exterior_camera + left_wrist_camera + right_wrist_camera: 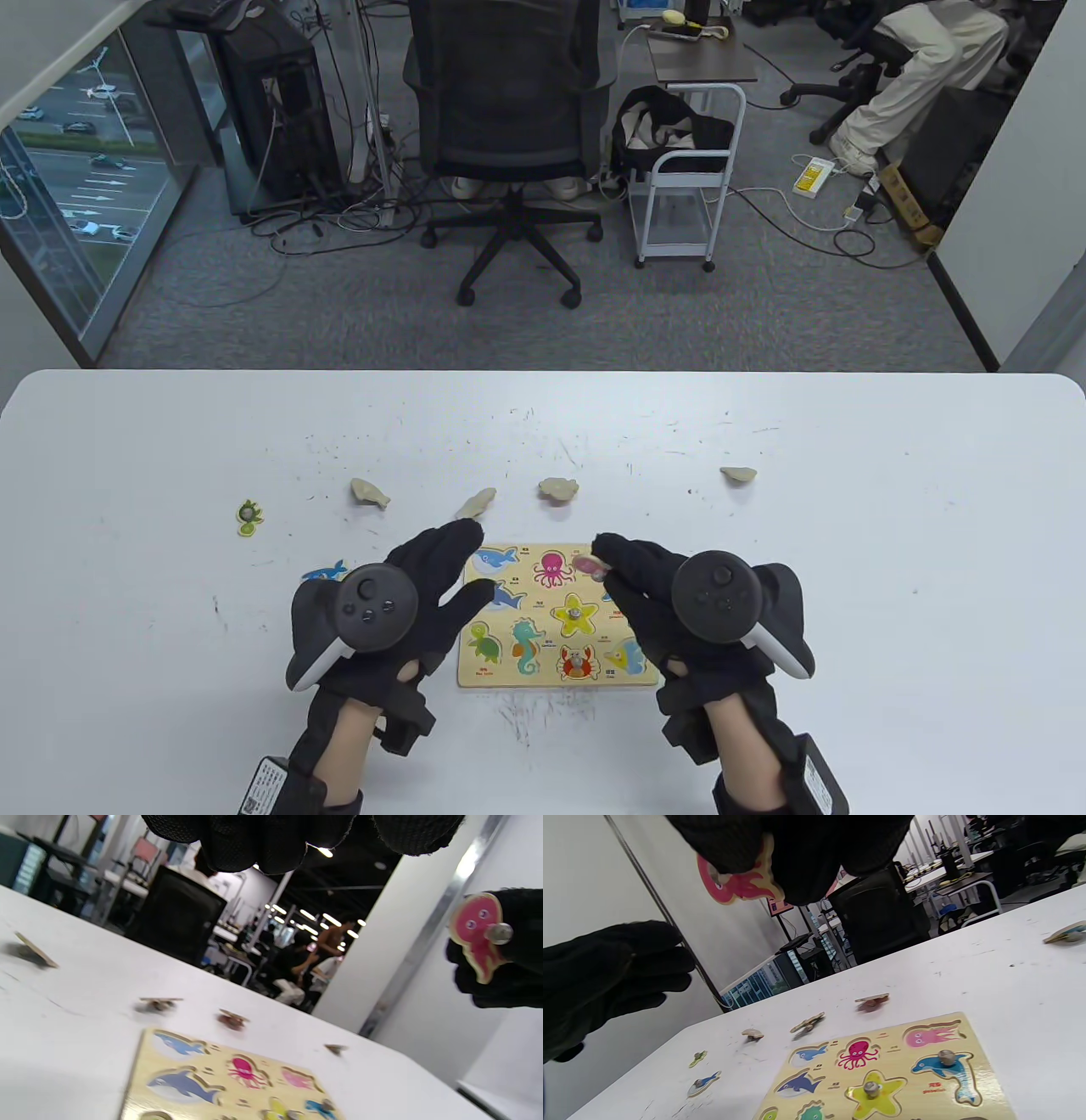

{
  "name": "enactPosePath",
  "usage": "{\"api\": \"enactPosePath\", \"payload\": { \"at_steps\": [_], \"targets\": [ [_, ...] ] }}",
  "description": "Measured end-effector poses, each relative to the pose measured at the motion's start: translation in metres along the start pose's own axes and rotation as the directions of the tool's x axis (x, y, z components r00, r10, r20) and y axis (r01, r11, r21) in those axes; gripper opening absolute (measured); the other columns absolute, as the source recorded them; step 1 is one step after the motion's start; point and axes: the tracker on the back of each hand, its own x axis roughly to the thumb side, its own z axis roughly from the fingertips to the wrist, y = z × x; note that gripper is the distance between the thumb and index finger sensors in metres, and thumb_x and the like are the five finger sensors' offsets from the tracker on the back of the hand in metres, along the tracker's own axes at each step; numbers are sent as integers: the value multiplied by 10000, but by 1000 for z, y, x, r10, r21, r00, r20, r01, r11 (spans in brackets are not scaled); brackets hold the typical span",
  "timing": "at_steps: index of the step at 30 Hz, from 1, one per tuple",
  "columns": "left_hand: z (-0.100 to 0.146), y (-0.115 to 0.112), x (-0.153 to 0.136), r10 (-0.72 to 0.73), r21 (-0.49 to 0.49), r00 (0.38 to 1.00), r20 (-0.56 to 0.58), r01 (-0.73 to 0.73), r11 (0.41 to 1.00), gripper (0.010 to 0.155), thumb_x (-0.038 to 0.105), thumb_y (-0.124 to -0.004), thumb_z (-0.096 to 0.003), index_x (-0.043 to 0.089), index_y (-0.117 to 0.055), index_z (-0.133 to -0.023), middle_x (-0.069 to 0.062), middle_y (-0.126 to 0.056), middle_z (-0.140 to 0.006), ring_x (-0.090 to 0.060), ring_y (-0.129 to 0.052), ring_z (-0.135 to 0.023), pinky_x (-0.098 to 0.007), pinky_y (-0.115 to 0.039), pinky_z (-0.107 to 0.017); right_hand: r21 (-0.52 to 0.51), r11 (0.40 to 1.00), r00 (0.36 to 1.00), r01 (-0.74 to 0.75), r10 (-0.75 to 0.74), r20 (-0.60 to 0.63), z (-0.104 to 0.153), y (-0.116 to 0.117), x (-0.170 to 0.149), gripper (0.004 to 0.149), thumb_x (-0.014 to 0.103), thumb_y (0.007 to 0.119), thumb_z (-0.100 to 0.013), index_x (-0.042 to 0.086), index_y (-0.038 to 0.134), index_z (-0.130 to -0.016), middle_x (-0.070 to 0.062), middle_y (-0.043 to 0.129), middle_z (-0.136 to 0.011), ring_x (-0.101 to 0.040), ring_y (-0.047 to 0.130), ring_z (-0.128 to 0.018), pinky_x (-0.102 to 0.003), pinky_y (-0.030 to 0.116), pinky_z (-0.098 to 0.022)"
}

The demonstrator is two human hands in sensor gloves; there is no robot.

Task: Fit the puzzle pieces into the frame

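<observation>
The yellow wooden puzzle frame [543,677] lies on the white table between my hands. My right hand [604,560] pinches a pink squid piece [585,562] by its peg, raised above the frame's top right corner; the piece [738,882] hangs tilted over the matching pink recess [931,1035]. My left hand [462,564] hovers over the frame's left edge with fingers extended, holding nothing. The starfish [575,613], crab [577,660] and dolphin [944,1065] sit in their slots. The left wrist view shows the pink piece [477,933] held high above the frame [225,1086].
Loose pieces lie beyond the frame: a green turtle piece [249,517], a blue fish piece [327,573], and several face-down pieces [370,491], [477,503], [557,488], [738,474]. An office chair [509,110] stands past the table's far edge.
</observation>
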Motion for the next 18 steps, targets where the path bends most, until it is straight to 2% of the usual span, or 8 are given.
{"api": "enactPosePath", "payload": {
  "at_steps": [3,6,11,18],
  "targets": [
    [-2,-5,7,140,-71,988,60,-136,988,699,605,-728,-526,337,-547,-1146,25,-722,-1191,-286,-729,-1092,-505,-607,-830,15,1000,999,-15,14,49,2,7,13,458,379,855,-493,319,776,-941,53,919,-892,-168,971,-739,-445,765,-643],
    [-3,-12,11,206,-123,975,83,-195,973,669,568,-747,-536,333,-564,-1136,30,-742,-1175,-272,-754,-1076,-494,-624,-823,62,998,996,-17,12,86,0,17,22,456,383,863,-487,320,785,-931,55,927,-880,-169,976,-729,-444,769,-639],
    [-2,-16,19,193,-92,976,102,-184,979,587,530,-762,-538,342,-649,-1082,57,-851,-1081,-188,-893,-960,-426,-734,-766,37,997,994,-61,57,91,3,23,30,455,393,867,-482,318,787,-924,57,931,-870,-161,982,-717,-439,778,-633],
    [-2,-21,23,187,-85,977,102,-179,980,510,502,-776,-538,354,-719,-1023,84,-937,-985,-146,-965,-873,-399,-788,-721,42,998,996,-41,37,84,4,25,30,449,397,867,-481,315,789,-915,53,936,-860,-159,990,-703,-437,786,-626]
  ]
}}
